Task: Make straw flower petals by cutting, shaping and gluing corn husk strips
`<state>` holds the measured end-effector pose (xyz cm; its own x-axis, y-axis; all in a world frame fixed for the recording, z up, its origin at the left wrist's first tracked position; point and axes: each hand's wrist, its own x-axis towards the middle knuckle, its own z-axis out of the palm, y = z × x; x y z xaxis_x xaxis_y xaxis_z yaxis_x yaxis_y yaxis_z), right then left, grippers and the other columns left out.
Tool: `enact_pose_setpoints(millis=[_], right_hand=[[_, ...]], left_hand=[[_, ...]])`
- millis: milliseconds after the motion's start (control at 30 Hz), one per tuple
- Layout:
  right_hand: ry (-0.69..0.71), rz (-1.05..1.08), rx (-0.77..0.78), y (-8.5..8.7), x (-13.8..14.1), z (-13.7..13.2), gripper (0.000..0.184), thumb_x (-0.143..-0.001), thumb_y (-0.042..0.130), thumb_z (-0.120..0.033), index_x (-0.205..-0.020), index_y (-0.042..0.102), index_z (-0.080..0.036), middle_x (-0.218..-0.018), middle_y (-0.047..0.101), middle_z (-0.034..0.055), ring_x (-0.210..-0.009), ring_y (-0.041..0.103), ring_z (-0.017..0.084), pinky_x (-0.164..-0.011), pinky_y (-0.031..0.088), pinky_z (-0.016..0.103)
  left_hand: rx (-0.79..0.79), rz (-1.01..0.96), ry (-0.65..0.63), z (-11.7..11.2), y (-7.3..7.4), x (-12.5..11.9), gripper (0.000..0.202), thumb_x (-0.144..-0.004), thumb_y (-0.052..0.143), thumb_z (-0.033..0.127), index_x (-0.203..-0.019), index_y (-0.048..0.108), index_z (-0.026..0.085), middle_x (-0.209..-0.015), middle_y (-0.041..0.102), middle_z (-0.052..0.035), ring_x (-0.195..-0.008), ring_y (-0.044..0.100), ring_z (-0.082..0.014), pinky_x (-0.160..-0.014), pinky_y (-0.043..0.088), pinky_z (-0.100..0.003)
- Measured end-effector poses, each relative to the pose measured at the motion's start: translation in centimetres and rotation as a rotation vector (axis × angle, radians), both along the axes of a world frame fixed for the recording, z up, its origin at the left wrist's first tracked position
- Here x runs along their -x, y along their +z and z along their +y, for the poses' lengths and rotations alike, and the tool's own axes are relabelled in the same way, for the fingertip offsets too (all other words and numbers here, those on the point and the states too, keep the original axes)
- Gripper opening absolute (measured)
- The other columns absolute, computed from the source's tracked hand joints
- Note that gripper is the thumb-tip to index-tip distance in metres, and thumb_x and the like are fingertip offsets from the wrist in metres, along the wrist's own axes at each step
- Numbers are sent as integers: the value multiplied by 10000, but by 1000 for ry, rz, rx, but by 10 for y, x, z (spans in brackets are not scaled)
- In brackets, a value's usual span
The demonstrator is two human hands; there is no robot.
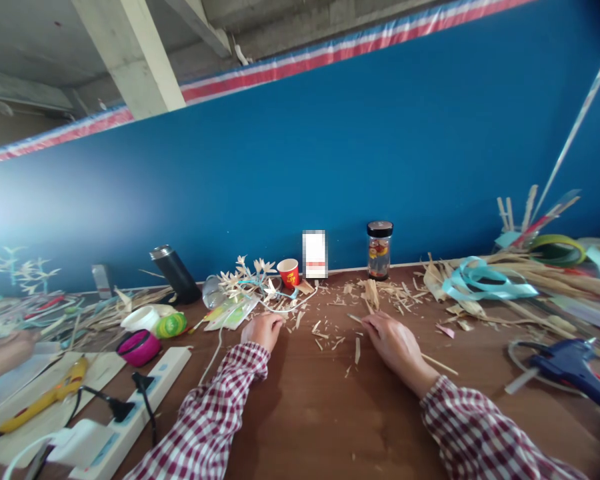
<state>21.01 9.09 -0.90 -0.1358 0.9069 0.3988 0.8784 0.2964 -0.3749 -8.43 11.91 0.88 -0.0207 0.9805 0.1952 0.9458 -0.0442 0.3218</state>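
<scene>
Right hand (393, 343) was closed around a thin stick (440, 365), pinched near its far end, with the long tail running back under the wrist and lying on the table (310, 413). Left hand (263, 330) was curled knuckles-up with its fingertips hidden, so I couldn't tell whether it held anything. It sat just beside the straw scraps (330, 333) and near the straw flowers (250, 273). Risks as I read them: the stick looked thin enough to snap or bow if pressed against the table, and the pinch was far off-centre, so the tail could swing and scatter scraps. The blue glue gun (570, 363) lay near the right sleeve, and its cord could snag on an elbow sweep. On the left, the power strip (130, 413) and the yellow glue gun (55, 393) sat close to the forearm, so dry straw near a hot tip was the worse case. Another person's hand (5, 353) worked at the far left edge, well apart.
</scene>
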Motion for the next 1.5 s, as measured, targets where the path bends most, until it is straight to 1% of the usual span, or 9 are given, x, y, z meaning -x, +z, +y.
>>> enact_pose_setpoints(millis=[133,433,567,900,1000,1133,1200,1300,1500], right_hand=[[14,-3,3,2,0,-1,248,-892,390,-280,-831,623,-221,-823,630,22,-738,600,138,-631,385,213],[-10,-17,9,0,1,0,266,-907,371,-277,-809,609,-208,-808,618,26,-728,595,132,-635,384,210],[13,1,10,0,0,-1,273,-912,356,-281,-841,609,-208,-829,615,32,-750,596,135,-665,395,212],[11,-4,-10,0,1,-1,259,-905,376,-278,-829,614,-208,-823,629,31,-744,605,138,-638,394,208],[17,4,-16,0,0,-1,257,-909,366,-280,-866,610,-215,-838,638,30,-761,608,138,-650,391,208],[-27,-2,6,1,1,-1,255,-910,361,-291,-891,608,-229,-815,655,22,-712,609,141,-614,373,213],[-46,-5,7,2,3,-2,252,-908,365,-289,-894,610,-231,-821,660,24,-701,609,140,-600,364,213],[-39,-13,4,5,6,-3,240,-901,376,-274,-900,612,-231,-834,666,26,-694,611,139,-594,362,211],[19,7,-7,6,9,-6,261,-904,363,-284,-899,616,-222,-830,669,32,-729,628,147,-623,391,207]], left_hand=[[-61,3,-84,-15,3,-32,184,-791,519,272,-810,700,248,-882,679,-16,-785,603,-158,-658,425,-247],[67,-74,-295,-51,2,-128,218,-736,564,422,-744,686,240,-791,672,-26,-721,606,-172,-637,422,-270],[130,-10,-279,-47,-6,-141,245,-693,604,436,-760,677,212,-802,663,-68,-748,618,-216,-651,443,-300],[122,70,-303,-40,-3,-147,142,-720,526,137,-714,668,130,-769,659,-178,-756,641,-279,-688,485,-380],[177,-277,-239,-37,-9,-141,83,-722,553,146,-693,630,148,-734,667,-113,-722,639,-225,-703,496,-360],[532,-1152,-45,-29,-13,-132,67,-787,547,165,-732,571,135,-639,651,-42,-502,587,-91,-529,510,-220],[604,-1464,9,-28,-12,-128,54,-787,553,107,-735,559,121,-603,640,-32,-473,577,-60,-502,499,-164],[633,-1669,39,-27,-10,-124,104,-771,537,3,-752,565,101,-577,635,-33,-470,589,-53,-504,503,-131],[656,-1740,0,-25,-16,-121,65,-743,601,19,-778,606,74,-595,648,-55,-486,610,-72,-498,517,-135]])
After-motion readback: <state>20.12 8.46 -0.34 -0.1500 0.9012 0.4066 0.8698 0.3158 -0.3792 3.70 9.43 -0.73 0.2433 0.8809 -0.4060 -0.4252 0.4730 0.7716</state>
